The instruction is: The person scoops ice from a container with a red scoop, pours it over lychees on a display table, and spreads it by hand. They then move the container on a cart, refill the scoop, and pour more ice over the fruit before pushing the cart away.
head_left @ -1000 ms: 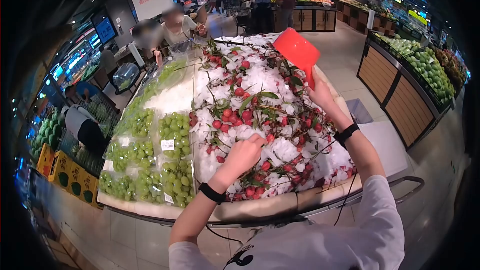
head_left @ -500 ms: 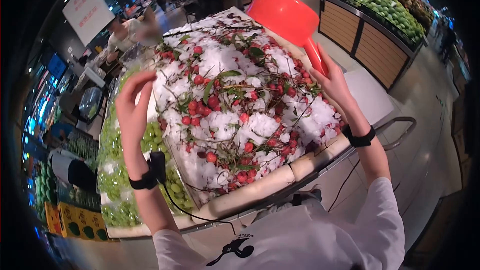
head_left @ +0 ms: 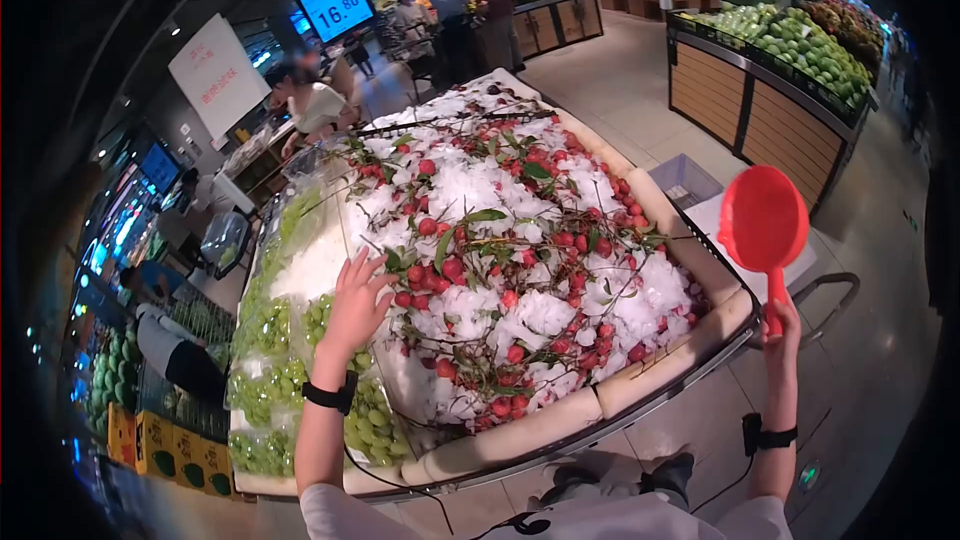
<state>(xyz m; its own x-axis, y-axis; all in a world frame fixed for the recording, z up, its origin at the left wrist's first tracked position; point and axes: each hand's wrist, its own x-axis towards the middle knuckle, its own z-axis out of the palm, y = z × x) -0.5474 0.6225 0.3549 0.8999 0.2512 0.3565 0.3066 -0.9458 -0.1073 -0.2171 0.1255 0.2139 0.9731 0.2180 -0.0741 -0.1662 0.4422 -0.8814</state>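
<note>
My right hand [head_left: 781, 328] is wrapped round the handle of a red plastic scoop [head_left: 765, 215]. Its round bowl is upright beyond the right side of the display bin, with the hollow turned my way. My left hand [head_left: 358, 302] hovers over the left part of the bin, fingers spread and holding nothing. Below and around it are crushed ice [head_left: 540, 310] and red lychees [head_left: 452, 268] with twigs and green leaves. Left of the hand lie bagged green grapes [head_left: 265, 325]. Each wrist wears a black band.
A pale padded rim [head_left: 640, 380] edges the bin. Behind the scoop are a grey crate [head_left: 684, 180] and a curved metal rail [head_left: 845, 300]. A wood-sided stand [head_left: 745, 105] holds green produce. A person [head_left: 310, 105] leans at the bin's far left; others stand farther back.
The scoop has swung right and down, away from the bin's far edge, and its bowl now faces me. My left hand has moved right and lower, fingers spreading. My view has tilted up.
</note>
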